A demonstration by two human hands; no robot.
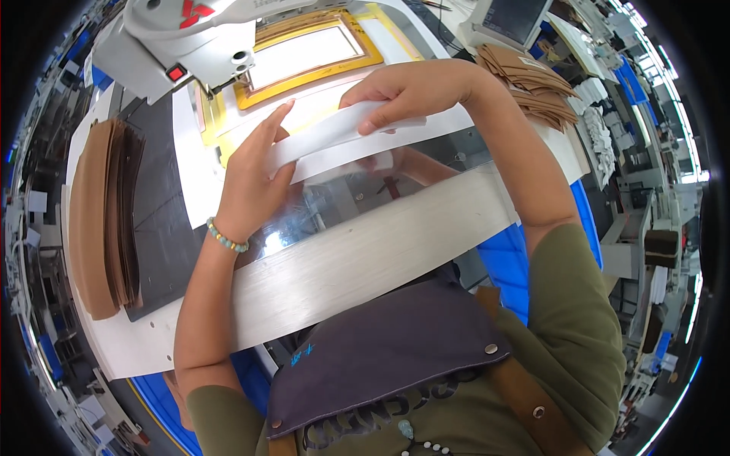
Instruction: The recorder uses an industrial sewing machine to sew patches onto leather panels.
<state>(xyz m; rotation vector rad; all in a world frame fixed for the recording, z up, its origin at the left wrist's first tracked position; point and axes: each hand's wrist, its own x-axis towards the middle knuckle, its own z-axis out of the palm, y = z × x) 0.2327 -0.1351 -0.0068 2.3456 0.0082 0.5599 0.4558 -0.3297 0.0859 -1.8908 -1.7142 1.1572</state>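
Observation:
A white folded strip (322,138), cloth or paper, stretches between my hands above the front of a white sheet. My left hand (257,171) has its left end between thumb and fingers, the index finger pointing away from me. Further right, my right hand (414,90) pinches the strip, thumb on the near side and fingertips partly hidden behind it. Just beyond lies a yellow-edged rectangular frame (371,50) with a white panel inside. Under the strip's near side, a shiny clear plate (342,199) reflects my hands.
A white sewing machine head (152,57) with a red button overhangs the far left. Brown folded pieces (95,220) stand stacked at the left, and more brown pieces (528,80) lie at the far right. The table's pale metal edge (365,247) runs before me; blue bins (502,262) sit below.

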